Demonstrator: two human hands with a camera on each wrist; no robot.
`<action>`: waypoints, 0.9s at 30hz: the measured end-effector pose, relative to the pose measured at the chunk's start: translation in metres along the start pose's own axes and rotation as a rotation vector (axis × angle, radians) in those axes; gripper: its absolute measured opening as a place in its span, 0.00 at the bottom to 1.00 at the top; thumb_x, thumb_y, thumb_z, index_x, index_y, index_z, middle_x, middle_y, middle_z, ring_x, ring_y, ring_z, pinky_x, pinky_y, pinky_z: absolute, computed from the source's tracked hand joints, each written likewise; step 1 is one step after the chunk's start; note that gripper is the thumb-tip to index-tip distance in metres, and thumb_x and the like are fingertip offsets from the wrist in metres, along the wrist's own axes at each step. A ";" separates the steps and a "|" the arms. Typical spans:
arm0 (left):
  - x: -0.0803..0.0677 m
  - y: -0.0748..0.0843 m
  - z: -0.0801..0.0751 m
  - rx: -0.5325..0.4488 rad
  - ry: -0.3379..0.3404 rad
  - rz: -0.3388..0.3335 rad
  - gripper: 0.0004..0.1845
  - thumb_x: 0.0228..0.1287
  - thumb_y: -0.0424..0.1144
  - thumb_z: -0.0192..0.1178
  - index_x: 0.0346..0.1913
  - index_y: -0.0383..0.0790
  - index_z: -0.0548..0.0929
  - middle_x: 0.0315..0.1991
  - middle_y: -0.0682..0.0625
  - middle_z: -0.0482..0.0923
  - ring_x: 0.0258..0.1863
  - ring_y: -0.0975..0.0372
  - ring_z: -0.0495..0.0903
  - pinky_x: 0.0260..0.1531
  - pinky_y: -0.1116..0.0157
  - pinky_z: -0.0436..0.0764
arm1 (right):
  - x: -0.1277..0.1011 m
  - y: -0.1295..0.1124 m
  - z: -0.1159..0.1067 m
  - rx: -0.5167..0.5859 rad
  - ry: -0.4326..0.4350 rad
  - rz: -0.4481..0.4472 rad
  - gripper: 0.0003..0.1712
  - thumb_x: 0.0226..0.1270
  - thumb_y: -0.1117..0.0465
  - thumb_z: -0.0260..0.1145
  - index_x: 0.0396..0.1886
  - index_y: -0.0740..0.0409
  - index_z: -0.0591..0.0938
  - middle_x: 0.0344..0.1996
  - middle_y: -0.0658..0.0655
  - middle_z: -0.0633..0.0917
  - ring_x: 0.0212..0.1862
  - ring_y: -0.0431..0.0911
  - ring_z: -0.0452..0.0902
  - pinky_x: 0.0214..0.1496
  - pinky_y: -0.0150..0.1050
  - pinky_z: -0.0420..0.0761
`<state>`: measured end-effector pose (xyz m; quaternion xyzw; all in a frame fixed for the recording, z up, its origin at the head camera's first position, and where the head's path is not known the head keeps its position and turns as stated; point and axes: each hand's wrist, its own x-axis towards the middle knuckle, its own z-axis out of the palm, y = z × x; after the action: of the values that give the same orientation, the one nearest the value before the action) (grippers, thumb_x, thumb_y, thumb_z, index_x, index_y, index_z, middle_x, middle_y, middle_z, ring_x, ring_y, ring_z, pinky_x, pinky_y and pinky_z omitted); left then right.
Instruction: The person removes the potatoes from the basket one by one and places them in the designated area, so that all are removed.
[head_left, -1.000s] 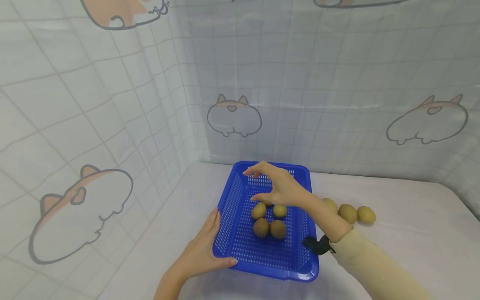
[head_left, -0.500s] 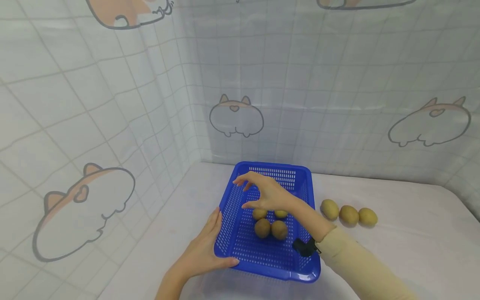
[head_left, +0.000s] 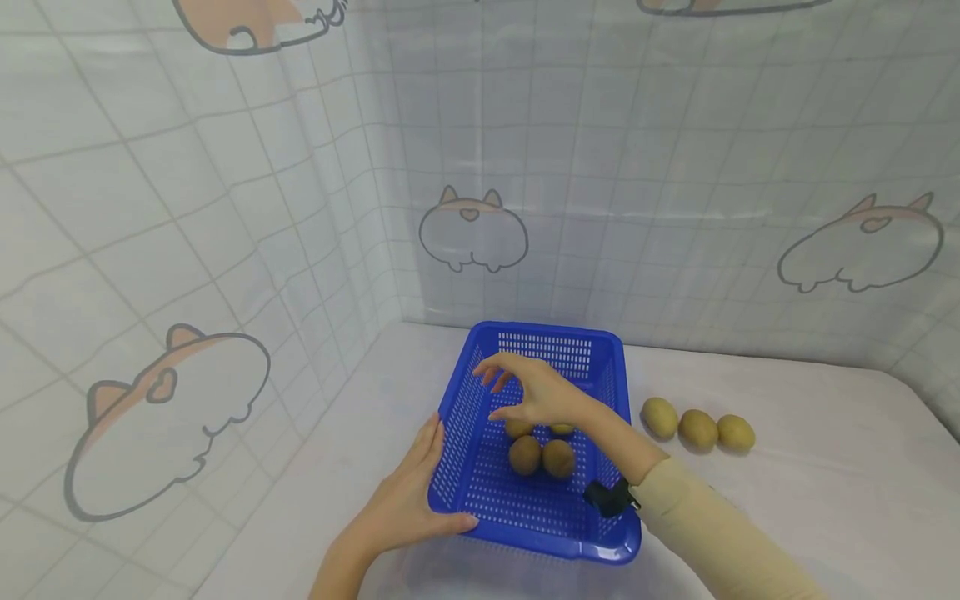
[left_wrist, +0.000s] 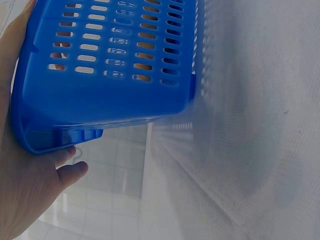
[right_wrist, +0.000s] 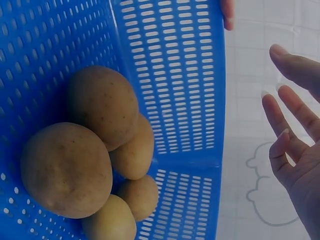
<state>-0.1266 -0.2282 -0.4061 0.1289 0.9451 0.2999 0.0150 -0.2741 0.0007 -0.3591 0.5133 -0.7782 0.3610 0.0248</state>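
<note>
A blue perforated plastic basket (head_left: 525, 546) stands on the white table. My left hand (head_left: 401, 496) holds its near-left corner, thumb on the front rim and fingers along the left outer wall; the left wrist view has this hand (left_wrist: 30, 185) at the rim. My right hand (head_left: 536, 392) hovers over the middle of the basket, fingers curved and apart, holding nothing; the right wrist view also has this hand (right_wrist: 300, 155) bare. Several potatoes lie together in the basket, among them two brown ones, a left one (head_left: 525, 456) and a right one (head_left: 558, 459). The right hand partly hides the others.
Three more potatoes lie in a row on the table right of the basket: a left one (head_left: 660, 418), a middle one (head_left: 698, 431) and a right one (head_left: 737, 433). White gridded sheets (head_left: 675, 250) with cartoon animals hang behind and to the left.
My right hand has shifted slightly left and toward me over the basket, uncovering the leftmost potato on the table. My left hand and the basket stay practically in place.
</note>
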 end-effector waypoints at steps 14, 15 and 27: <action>0.000 0.002 0.000 -0.010 -0.003 0.006 0.68 0.43 0.66 0.71 0.75 0.37 0.39 0.76 0.51 0.28 0.74 0.56 0.38 0.66 0.44 0.57 | -0.006 0.006 0.008 0.071 -0.169 0.159 0.34 0.53 0.65 0.76 0.60 0.53 0.74 0.46 0.52 0.80 0.48 0.51 0.80 0.44 0.37 0.83; 0.000 0.002 0.000 -0.010 -0.003 0.006 0.68 0.43 0.66 0.71 0.75 0.37 0.39 0.76 0.51 0.28 0.74 0.56 0.38 0.66 0.44 0.57 | -0.007 0.007 0.009 0.064 -0.186 0.164 0.33 0.52 0.65 0.76 0.59 0.52 0.75 0.46 0.53 0.80 0.48 0.51 0.80 0.44 0.38 0.83; 0.000 0.003 -0.002 -0.010 -0.019 -0.018 0.70 0.41 0.71 0.68 0.76 0.38 0.37 0.76 0.52 0.27 0.74 0.58 0.36 0.68 0.47 0.54 | -0.014 0.010 0.009 -0.065 -0.418 0.209 0.32 0.49 0.74 0.73 0.53 0.46 0.78 0.47 0.54 0.82 0.47 0.46 0.79 0.47 0.35 0.79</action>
<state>-0.1259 -0.2267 -0.4026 0.1231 0.9445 0.3032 0.0275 -0.2729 0.0083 -0.3763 0.4923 -0.8266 0.2224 -0.1579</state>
